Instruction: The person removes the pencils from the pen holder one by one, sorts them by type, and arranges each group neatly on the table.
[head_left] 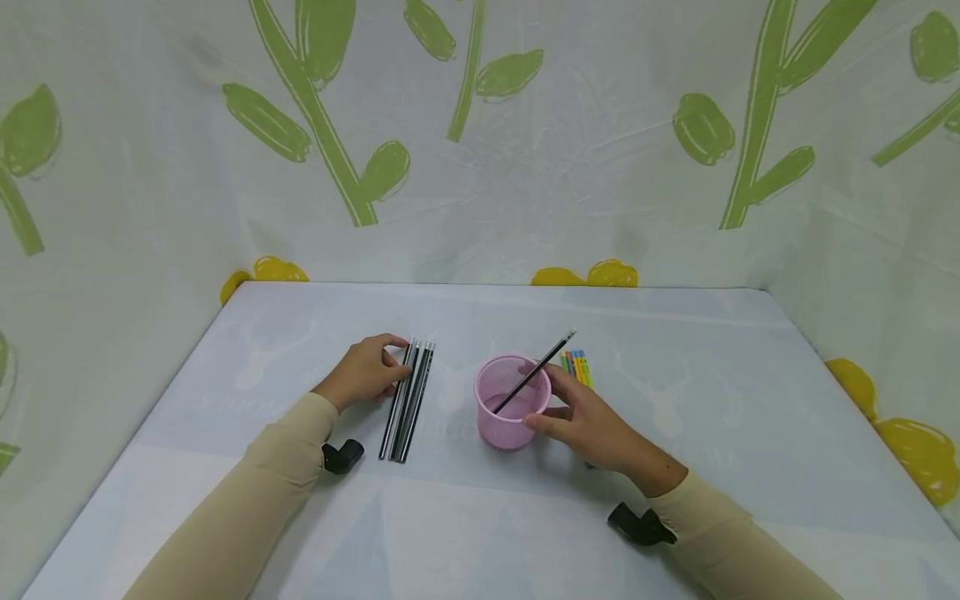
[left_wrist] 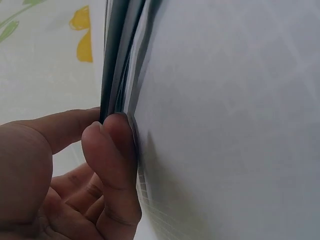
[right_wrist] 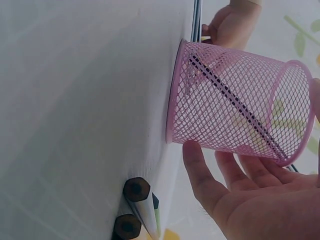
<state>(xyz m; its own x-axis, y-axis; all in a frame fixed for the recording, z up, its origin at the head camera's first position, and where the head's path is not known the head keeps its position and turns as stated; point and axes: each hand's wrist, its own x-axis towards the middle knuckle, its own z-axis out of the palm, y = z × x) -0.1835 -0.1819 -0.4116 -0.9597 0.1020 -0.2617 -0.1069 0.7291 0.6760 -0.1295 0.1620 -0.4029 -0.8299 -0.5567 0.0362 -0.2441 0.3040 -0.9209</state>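
Several black pencils [head_left: 406,408] lie side by side on the table, left of a pink mesh pencil cup [head_left: 504,432]. My left hand [head_left: 363,371] is at their far ends, thumb and index finger pinching the leftmost pencil. In the left wrist view, the fingertips [left_wrist: 102,145] close around the near end of the dark pencils [left_wrist: 117,60]. My right hand [head_left: 592,421] grips the right side of the cup, thumb near the front and fingers behind the rim. One black pencil [head_left: 536,371] leans in the cup toward the right, its eraser end up.
Brightly coloured pencils [head_left: 577,364] lie right of the cup, partly covered by my right hand. Their dark hexagonal ends [right_wrist: 136,189] show in the right wrist view. A pale patterned cloth covers the table [head_left: 750,375]. Behind it stands a wall covering [head_left: 600,183] with green leaf prints.
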